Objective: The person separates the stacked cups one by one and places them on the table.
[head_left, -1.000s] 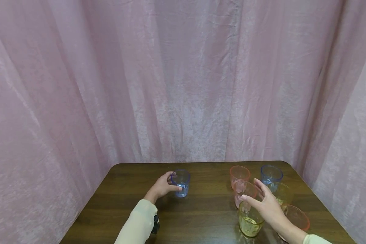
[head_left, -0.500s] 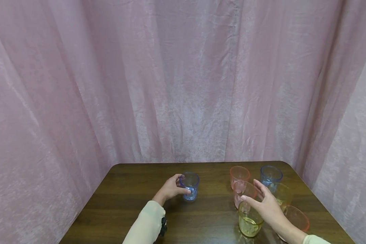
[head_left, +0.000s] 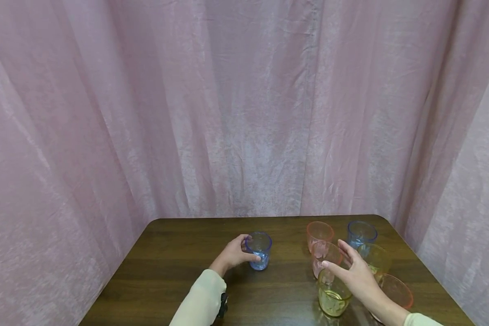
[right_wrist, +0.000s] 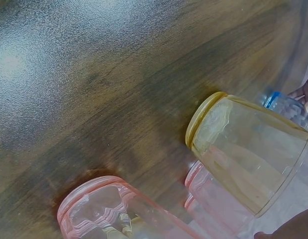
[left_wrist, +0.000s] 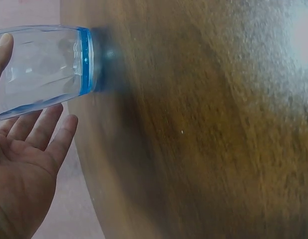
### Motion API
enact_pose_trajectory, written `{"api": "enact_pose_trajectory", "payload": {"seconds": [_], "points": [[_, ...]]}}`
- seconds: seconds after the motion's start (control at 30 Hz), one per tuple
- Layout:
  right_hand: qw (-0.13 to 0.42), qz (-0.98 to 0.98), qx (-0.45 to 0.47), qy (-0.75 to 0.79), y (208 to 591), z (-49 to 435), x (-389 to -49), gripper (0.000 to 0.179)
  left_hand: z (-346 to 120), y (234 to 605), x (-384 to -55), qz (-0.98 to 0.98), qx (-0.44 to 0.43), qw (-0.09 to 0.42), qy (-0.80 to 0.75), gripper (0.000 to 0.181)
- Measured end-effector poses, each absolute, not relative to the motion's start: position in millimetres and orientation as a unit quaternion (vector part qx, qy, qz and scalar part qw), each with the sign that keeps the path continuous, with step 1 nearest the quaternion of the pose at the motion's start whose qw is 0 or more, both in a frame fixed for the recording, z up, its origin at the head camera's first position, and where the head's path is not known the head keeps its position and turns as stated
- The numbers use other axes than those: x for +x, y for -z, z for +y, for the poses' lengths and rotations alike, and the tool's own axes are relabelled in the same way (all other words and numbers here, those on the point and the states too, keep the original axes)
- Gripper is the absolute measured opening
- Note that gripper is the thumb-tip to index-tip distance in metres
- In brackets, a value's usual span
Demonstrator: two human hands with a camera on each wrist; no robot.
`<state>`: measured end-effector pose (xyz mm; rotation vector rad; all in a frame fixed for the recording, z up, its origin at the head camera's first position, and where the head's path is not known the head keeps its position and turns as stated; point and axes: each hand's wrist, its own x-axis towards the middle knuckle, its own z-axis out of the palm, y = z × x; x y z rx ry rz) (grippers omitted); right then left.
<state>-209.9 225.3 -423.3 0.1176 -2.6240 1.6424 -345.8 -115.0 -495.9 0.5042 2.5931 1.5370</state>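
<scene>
My left hand [head_left: 233, 256] holds a clear blue glass [head_left: 260, 249] between thumb and fingers, left of the other glasses. In the left wrist view the blue glass [left_wrist: 49, 64] has its base right at the tabletop. Over the group on the right, my right hand [head_left: 358, 274] is spread in a loose curve, thumb apart from the fingers. It is nearest to a yellow glass [head_left: 333, 301], which stands upright in front of it. The right wrist view shows that yellow glass [right_wrist: 253, 154] with only part of the right hand [right_wrist: 293, 224] at the lower corner.
Two pink glasses [head_left: 320, 235] stand behind the yellow one. Farther right are another blue glass [head_left: 361, 233], a second yellow glass [head_left: 376, 258] and a pink glass [head_left: 399, 292], partly behind the right hand and wrist. Pink curtains [head_left: 244, 113] hang behind the wooden table [head_left: 179, 244].
My left hand has moved right and slightly nearer with the blue glass, toward the group. The right hand has stayed nearly still over its glasses.
</scene>
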Motion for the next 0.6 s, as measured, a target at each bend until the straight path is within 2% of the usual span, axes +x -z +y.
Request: {"api": "enact_pose_trajectory", "payload": {"seconds": [0.23, 0.6], "points": [[0.015, -0.849, 0.031, -0.528, 423.2, 224.9, -208.1, 0.099, -112.5, 496.9, -343.5, 0.845, 0.158, 0.048, -0.509, 0.077], [0.016, -0.845, 0.040, -0.533, 422.3, 226.5, -210.1, 0.098, -124.1, 490.8, -342.9, 0.859, 0.141, 0.089, -0.485, 0.103]]}}
